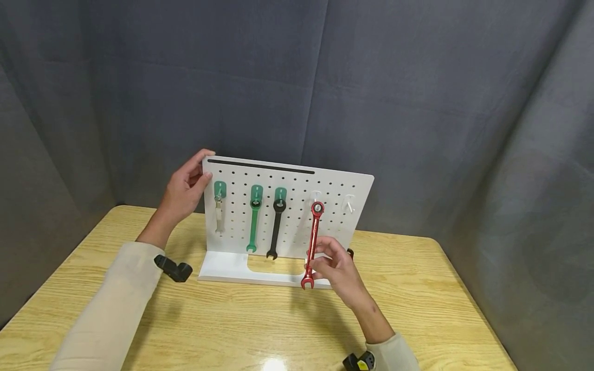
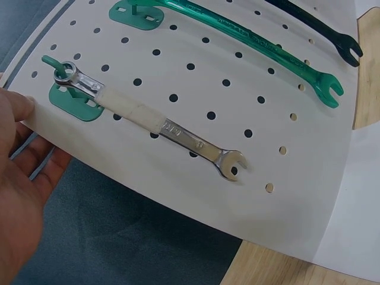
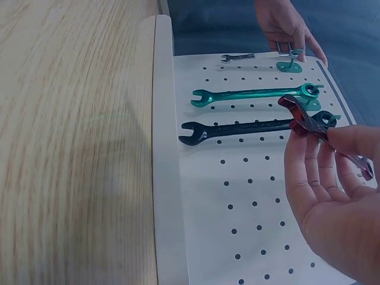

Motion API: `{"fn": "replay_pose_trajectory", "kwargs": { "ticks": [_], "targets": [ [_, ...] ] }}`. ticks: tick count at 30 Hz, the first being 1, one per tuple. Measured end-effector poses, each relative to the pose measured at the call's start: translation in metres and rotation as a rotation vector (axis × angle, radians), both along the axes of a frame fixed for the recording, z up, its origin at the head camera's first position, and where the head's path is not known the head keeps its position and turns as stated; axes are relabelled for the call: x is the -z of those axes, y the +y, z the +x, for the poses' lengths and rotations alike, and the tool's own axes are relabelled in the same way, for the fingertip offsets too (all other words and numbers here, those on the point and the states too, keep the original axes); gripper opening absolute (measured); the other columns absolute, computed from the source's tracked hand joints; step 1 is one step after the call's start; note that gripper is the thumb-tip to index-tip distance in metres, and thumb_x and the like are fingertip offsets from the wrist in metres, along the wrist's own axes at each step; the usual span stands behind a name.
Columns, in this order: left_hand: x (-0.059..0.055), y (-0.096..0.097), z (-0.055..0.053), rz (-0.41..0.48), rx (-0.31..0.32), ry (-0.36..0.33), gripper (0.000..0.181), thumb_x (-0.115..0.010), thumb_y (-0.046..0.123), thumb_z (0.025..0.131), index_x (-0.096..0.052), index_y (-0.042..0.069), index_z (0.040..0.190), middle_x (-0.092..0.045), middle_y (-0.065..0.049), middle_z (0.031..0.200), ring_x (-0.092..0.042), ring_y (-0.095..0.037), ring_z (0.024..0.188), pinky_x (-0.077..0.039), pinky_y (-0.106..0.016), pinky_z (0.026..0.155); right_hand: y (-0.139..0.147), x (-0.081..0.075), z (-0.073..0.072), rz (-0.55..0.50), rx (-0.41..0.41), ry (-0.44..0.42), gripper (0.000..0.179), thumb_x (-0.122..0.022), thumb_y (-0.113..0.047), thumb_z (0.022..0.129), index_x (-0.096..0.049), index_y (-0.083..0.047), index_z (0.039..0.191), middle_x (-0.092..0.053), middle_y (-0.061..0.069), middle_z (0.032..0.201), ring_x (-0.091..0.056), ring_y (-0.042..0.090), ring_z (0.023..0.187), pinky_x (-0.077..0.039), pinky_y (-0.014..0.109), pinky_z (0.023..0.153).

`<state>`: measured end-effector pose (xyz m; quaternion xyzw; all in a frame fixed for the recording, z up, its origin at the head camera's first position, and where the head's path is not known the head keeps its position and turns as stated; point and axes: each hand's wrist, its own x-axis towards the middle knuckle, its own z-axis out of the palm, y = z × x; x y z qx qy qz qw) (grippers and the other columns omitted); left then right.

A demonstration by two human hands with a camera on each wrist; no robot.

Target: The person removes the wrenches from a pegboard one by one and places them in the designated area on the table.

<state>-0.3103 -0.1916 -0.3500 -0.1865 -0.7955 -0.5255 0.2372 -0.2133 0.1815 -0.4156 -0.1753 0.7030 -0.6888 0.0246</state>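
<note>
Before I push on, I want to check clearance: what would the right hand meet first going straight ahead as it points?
Holding the red wrench, the right hand would probably first meet the white pegboard, right of the black wrench; the gap's depth is unclear.

Pegboard (image 1: 297, 228); on table (image 1: 241, 324); 3 hung wrenches (image 1: 253, 226) left of held wrench (image 1: 313, 237); curtain (image 1: 394, 103) behind

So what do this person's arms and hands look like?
The left sleeve and right sleeve are cream. The left wrist device is black; the right wrist device is black with a yellow patch. The left hand and right hand are gloveless.
</note>
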Motion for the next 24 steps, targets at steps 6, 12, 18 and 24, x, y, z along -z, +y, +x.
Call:
{"fn": "replay_pose_trajectory", "kwargs": {
  "ticks": [6,12,18,24],
  "targets": [
    [0.001,0.001,0.001,0.001,0.008,-0.003,0.048,-0.056,0.007,0.107,-0.048,0.019,0.153,-0.064,-0.017,0.116,-0.058,-0.025,0.096,-0.046,-0.021,0.08,0.004,0.001,0.003,0.019,0.006,0.002,0.038,-0.061,0.007,0.095,-0.053,0.002,0.131,-0.06,0.018,0.109,-0.069,0.024,0.087,-0.059,0.036,0.073],
    [0.001,0.001,0.002,0.004,0.005,-0.009,0.049,-0.056,0.008,0.107,-0.048,0.021,0.154,-0.065,-0.015,0.119,-0.059,-0.023,0.098,-0.047,-0.02,0.082,0.009,0.003,0.007,0.005,-0.008,-0.004,0.038,-0.06,0.008,0.093,-0.052,0.004,0.131,-0.058,0.021,0.11,-0.069,0.025,0.086,-0.058,0.036,0.072],
    [0.0,0.001,0.002,0.01,0.013,0.001,0.048,-0.056,0.008,0.107,-0.047,0.019,0.154,-0.064,-0.017,0.116,-0.058,-0.025,0.097,-0.046,-0.02,0.08,0.017,0.006,0.01,0.021,0.01,-0.015,0.038,-0.061,0.007,0.094,-0.052,0.004,0.131,-0.059,0.019,0.11,-0.069,0.024,0.088,-0.058,0.037,0.074],
    [0.0,0.001,0.001,0.015,0.017,0.003,0.048,-0.056,0.008,0.107,-0.048,0.018,0.153,-0.065,-0.017,0.115,-0.058,-0.025,0.096,-0.046,-0.02,0.079,0.026,0.009,0.016,0.046,0.01,-0.027,0.038,-0.061,0.007,0.095,-0.051,0.006,0.132,-0.06,0.02,0.112,-0.067,0.023,0.087,-0.058,0.037,0.074]
  ]
}}
